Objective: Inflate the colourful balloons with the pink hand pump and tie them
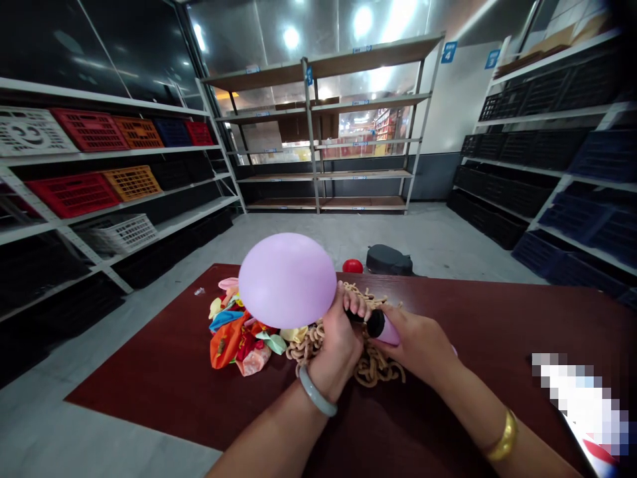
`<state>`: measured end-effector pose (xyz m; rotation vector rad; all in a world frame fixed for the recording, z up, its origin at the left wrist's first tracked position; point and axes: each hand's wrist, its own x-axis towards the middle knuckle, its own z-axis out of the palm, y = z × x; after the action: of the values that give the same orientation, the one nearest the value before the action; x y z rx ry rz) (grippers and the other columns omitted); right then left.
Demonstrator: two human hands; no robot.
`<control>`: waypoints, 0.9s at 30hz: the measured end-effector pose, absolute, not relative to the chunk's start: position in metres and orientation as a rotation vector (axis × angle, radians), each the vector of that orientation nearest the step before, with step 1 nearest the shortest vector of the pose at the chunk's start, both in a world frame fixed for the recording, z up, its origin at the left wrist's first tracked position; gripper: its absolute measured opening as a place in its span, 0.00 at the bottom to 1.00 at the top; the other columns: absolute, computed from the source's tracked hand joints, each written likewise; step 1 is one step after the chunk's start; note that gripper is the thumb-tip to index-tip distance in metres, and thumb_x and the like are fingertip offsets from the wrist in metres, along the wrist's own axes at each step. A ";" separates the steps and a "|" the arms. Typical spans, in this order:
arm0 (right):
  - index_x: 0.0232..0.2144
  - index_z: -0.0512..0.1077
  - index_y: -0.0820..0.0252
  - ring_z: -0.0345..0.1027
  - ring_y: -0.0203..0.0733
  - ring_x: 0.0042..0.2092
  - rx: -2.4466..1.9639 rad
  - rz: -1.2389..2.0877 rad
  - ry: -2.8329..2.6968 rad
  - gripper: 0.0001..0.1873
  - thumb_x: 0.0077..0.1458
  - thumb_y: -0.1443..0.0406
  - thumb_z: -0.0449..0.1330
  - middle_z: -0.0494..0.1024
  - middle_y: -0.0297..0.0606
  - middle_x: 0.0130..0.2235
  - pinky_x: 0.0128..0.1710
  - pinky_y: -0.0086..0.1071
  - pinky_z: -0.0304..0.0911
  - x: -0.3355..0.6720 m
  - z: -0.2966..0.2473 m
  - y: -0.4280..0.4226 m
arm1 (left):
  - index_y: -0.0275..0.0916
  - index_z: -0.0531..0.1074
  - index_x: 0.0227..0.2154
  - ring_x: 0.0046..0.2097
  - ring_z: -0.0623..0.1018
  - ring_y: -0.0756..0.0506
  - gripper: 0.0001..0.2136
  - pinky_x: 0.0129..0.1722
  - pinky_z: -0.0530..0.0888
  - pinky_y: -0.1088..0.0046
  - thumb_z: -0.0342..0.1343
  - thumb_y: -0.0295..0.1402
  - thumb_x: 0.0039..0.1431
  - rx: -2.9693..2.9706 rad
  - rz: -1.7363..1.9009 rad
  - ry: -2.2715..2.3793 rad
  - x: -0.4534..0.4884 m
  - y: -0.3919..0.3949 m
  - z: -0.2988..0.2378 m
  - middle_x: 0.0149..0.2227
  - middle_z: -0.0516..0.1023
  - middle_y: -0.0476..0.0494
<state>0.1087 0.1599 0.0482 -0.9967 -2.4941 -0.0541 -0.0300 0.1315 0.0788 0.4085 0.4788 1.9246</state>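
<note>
A round, inflated lilac balloon (287,279) stands out to the left of my left hand (343,325), whose fingers are wrapped round its neck and the black end of a pump. My right hand (423,338) grips the lilac body of this balloon pump (377,324); most of the body is hidden in the palm. Under the lilac balloon lies a heap of limp balloons (226,342) in orange, red, blue, mint and pink. Beneath my hands is a pile of tan, curled, cord-like pieces (371,368), partly covered by them.
Everything rests on a dark red table (164,378). A blurred, pixelated flat object (582,405) lies at its right. Past the far edge are a red round thing (352,266) and a dark grey stool-like object (389,259). Shelves with crates (89,129) flank the room.
</note>
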 end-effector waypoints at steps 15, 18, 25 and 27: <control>0.54 0.64 0.59 0.73 0.48 0.43 -0.949 -0.234 -2.522 0.31 0.56 0.46 0.52 0.77 0.44 0.47 0.41 0.39 0.68 0.130 0.043 0.187 | 0.39 0.49 0.19 0.17 0.53 0.54 0.19 0.18 0.51 0.75 0.53 0.33 0.60 0.380 2.142 0.357 -0.125 0.127 0.109 0.15 0.49 0.56; 0.53 0.65 0.57 0.74 0.48 0.41 -0.988 -0.271 -2.502 0.31 0.54 0.45 0.53 0.77 0.43 0.46 0.40 0.40 0.67 0.134 0.043 0.189 | 0.39 0.50 0.19 0.17 0.54 0.55 0.19 0.18 0.52 0.76 0.52 0.34 0.60 0.358 2.131 0.346 -0.116 0.132 0.103 0.15 0.50 0.56; 0.54 0.63 0.58 0.74 0.48 0.40 -1.007 -0.254 -2.537 0.30 0.55 0.47 0.53 0.78 0.44 0.44 0.35 0.36 0.66 0.123 0.044 0.177 | 0.39 0.53 0.19 0.19 0.58 0.53 0.18 0.20 0.57 0.75 0.56 0.36 0.57 0.307 1.960 0.368 -0.053 0.144 0.072 0.17 0.53 0.55; 0.53 0.64 0.58 0.74 0.49 0.39 -1.010 -0.238 -2.531 0.30 0.54 0.47 0.54 0.78 0.44 0.44 0.34 0.36 0.66 0.118 0.045 0.173 | 0.39 0.54 0.19 0.20 0.59 0.53 0.18 0.20 0.58 0.74 0.56 0.39 0.57 0.314 1.918 0.379 -0.039 0.144 0.065 0.17 0.53 0.54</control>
<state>0.1180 0.1726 0.0447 -1.0096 -2.5313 -0.2380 -0.0387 0.1438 0.0654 0.3140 0.3792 1.9177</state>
